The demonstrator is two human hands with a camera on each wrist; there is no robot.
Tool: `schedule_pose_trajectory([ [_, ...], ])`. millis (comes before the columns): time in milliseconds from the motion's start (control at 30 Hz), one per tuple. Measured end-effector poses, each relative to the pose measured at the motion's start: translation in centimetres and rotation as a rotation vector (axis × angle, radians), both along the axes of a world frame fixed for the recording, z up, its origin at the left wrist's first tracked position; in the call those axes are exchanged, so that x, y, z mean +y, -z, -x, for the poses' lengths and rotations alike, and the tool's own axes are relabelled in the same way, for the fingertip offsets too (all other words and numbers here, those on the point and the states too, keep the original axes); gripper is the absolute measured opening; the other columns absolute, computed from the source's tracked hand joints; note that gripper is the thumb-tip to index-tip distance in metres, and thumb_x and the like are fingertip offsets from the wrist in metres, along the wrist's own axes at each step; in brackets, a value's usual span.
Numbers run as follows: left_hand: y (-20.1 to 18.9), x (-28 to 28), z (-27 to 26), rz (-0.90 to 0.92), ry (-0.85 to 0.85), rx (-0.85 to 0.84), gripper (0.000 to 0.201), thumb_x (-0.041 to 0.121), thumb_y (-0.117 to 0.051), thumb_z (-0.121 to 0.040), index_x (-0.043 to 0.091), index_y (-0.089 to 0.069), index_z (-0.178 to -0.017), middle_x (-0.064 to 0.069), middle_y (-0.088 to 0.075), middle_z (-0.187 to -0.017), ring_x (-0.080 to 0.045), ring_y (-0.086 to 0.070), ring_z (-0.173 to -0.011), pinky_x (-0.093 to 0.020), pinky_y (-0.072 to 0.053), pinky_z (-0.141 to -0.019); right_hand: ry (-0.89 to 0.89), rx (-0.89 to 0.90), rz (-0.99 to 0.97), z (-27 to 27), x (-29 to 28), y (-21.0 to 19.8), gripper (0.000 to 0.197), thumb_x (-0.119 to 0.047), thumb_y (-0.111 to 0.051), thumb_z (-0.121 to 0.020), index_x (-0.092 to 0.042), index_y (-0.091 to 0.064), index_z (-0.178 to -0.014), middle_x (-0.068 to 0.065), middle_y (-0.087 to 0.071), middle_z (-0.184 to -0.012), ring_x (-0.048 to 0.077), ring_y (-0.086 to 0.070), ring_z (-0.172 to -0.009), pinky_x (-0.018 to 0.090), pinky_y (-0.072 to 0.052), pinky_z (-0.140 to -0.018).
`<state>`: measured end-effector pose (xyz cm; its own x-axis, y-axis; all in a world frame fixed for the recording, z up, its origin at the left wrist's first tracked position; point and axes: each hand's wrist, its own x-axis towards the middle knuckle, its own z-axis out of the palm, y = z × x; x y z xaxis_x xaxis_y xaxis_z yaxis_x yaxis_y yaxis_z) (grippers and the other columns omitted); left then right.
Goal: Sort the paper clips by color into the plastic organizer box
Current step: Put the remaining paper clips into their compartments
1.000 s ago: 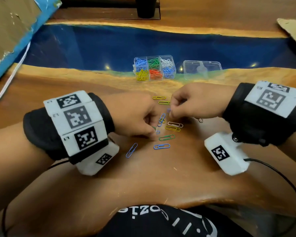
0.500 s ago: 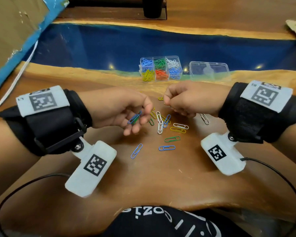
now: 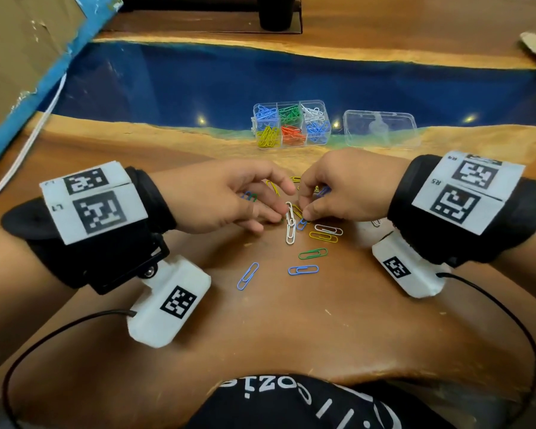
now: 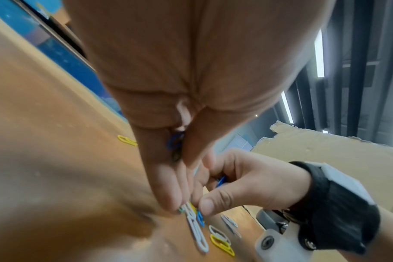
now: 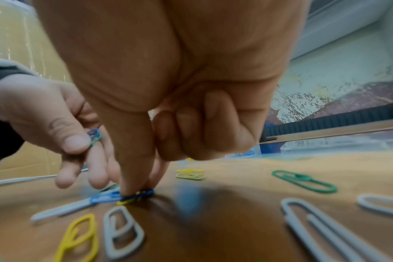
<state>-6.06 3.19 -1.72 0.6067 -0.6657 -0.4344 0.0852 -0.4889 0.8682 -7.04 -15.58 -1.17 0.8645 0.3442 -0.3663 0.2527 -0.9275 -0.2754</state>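
Note:
Loose paper clips lie on the wooden table: a pair of white ones (image 3: 290,226), a yellow one (image 3: 323,237), a green one (image 3: 312,253) and two blue ones (image 3: 303,269). My left hand (image 3: 279,206) pinches a blue and a green clip (image 5: 94,136) under its thumb, with its fingertips down at the pile. My right hand (image 3: 305,209) pinches a blue clip (image 5: 138,194) that lies on the table, and a second blue clip (image 4: 220,181) shows inside its curled fingers. The clear organizer box (image 3: 291,103) stands beyond the hands, with clips sorted by color in its compartments.
The box's clear lid (image 3: 381,129) lies to the right of it. A blue resin strip (image 3: 198,82) crosses the table behind. Cardboard (image 3: 22,41) leans at the far left with a white cable beside it. Black wrist cables trail near the table's front edge.
My left hand has turned palm down and dropped its fingertips to the pile, with the blue and green clips still in it. My right hand has lowered its thumb and finger onto a blue clip.

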Motion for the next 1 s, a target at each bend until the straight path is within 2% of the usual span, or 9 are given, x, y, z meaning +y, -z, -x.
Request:
schedule_pose_trajectory([
  [167,0.0,0.1,-0.1,-0.009,-0.006,-0.073,0.05,-0.009,-0.031,-0.096,0.037,-0.045,-0.113,-0.007,-0.055,-0.133,-0.005,-0.055,-0.118,-0.02,-0.047,-0.092,-0.048,0.012,-0.014,0.1,-0.4,-0.1,0.014,-0.033,-0.07,-0.079,-0.032,-0.066,-0.093,-0.016,-0.05,-0.07,0.006,-0.047,-0.07,0.022,-0.035,-0.069],
  [267,0.0,0.0,0.2,0.028,0.036,-0.137,0.065,-0.018,-0.024,-0.093,0.038,-0.035,-0.125,0.007,-0.04,-0.144,0.004,-0.043,-0.127,-0.007,-0.037,-0.097,-0.07,0.01,-0.012,0.3,-0.4,-0.2,0.009,-0.031,-0.07,-0.079,-0.031,-0.066,-0.087,-0.015,-0.051,-0.067,-0.001,-0.045,-0.064,0.024,-0.036,-0.062],
  [333,-0.3,0.0,0.4,-0.001,0.079,-0.218,0.071,-0.022,-0.022,-0.091,0.037,-0.025,-0.131,0.015,-0.035,-0.144,0.011,-0.035,-0.127,0.004,-0.028,-0.094,-0.11,0.008,0.004,0.4,-0.3,-0.4,0.005,-0.028,-0.068,-0.081,-0.03,-0.063,-0.08,-0.015,-0.052,-0.064,-0.001,-0.045,-0.061,0.014,-0.034,-0.056],
  [433,-0.6,0.2,0.5,-0.052,0.1,-0.321,0.077,-0.023,-0.02,-0.088,0.039,-0.024,-0.133,0.015,-0.039,-0.144,0.011,-0.039,-0.127,0.001,-0.029,-0.098,-0.139,0.012,0.012,0.5,-0.5,-0.7,0.01,-0.023,-0.061,-0.082,-0.027,-0.057,-0.073,-0.013,-0.05,-0.061,0.003,-0.046,-0.059,0.012,-0.033,-0.056],
  [500,-0.6,0.5,0.6,-0.072,0.087,-0.339,0.076,-0.023,-0.021,-0.085,0.037,-0.037,-0.13,0.009,-0.05,-0.134,-0.004,-0.06,-0.108,-0.009,-0.046,-0.083,-0.061,0.06,-0.075,0.6,-0.6,-0.8,0.015,-0.024,-0.056,-0.081,-0.023,-0.051,-0.067,-0.008,-0.048,-0.058,0.008,-0.042,-0.054,0.019,-0.034,-0.054],
  [600,-0.9,1.1,1.0,-0.187,0.137,-0.435,0.06,-0.018,-0.028,-0.084,0.026,-0.057,-0.113,0.008,-0.059,-0.095,-0.007,-0.053,-0.063,-0.009,-0.039,-0.059,0.197,0.364,-0.532,0.7,-0.9,-1.0,0.013,-0.02,-0.052,-0.072,-0.015,-0.042,-0.065,-0.003,-0.047,-0.053,0.009,-0.034,-0.044,0.02,-0.03,-0.042],
  [733,-1.4,1.1,2.3,-0.452,0.267,-0.506,0.012,0.022,-0.047,-0.095,0.027,-0.058,-0.093,0.013,-0.056,-0.068,0.0,-0.047,-0.061,-0.014,-0.037,-0.062,0.382,0.618,-0.945,1.1,-1.3,-0.7,0.02,0.001,-0.032,-0.05,-0.014,-0.033,-0.062,0.006,-0.041,-0.051,0.014,-0.025,-0.043,0.018,-0.014,-0.039],
  [867,-1.0,0.3,4.1,-0.7,0.395,-0.658,0.032,0.057,-0.06,-0.078,0.026,-0.056,-0.086,0.012,-0.046,-0.058,0.0,-0.043,-0.053,-0.017,-0.032,-0.051,0.241,0.567,-0.767,1.7,-0.8,-0.6,0.018,-0.003,-0.043,-0.056,-0.018,-0.046,-0.067,0.005,-0.045,-0.059,0.012,-0.033,-0.044,0.019,-0.022,-0.04],
  [1000,-0.7,-0.4,4.3,-0.805,0.408,-0.735,0.022,0.047,-0.062,-0.079,0.026,-0.057,-0.082,0.012,-0.044,-0.063,-0.012,-0.048,-0.064,-0.025,-0.042,-0.06,-0.113,0.258,-0.277,3.5,0.4,-0.5,0.01,-0.022,-0.067,-0.075,-0.028,-0.061,-0.08,-0.009,-0.046,-0.052,0.003,-0.042,-0.047,0.015,-0.034,-0.052],
])
